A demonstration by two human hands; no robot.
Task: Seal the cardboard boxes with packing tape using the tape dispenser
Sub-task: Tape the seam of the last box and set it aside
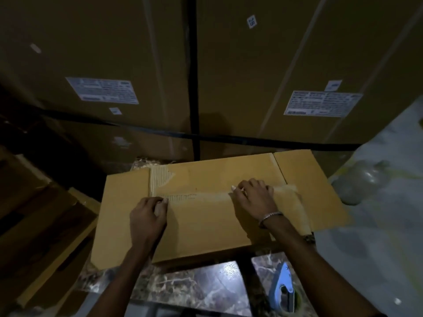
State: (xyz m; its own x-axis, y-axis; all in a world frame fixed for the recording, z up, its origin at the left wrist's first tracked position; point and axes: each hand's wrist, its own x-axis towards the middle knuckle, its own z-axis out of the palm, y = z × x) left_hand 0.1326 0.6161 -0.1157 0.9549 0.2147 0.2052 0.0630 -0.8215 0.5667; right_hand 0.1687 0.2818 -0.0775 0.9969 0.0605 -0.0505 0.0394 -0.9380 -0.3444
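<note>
A flat tan cardboard box (201, 216) lies on a dark marbled surface in front of me. A pale strip of tape (206, 196) runs across its top seam, with torn ribbed paper showing at the left end. My left hand (148, 213) presses down on the strip's left part, fingers curled. My right hand (254, 195), with a metal bangle on the wrist, presses flat on the strip further right. A blue tape dispenser (283, 289) lies untouched on the surface at the lower right, below my right forearm.
Two tall brown cartons (240, 76) with white labels and black straps stand close behind the box. More dark cardboard (45, 225) is stacked at the left. A pale plastic-wrapped mass (377, 213) fills the right side. The marbled surface (194, 289) shows in front.
</note>
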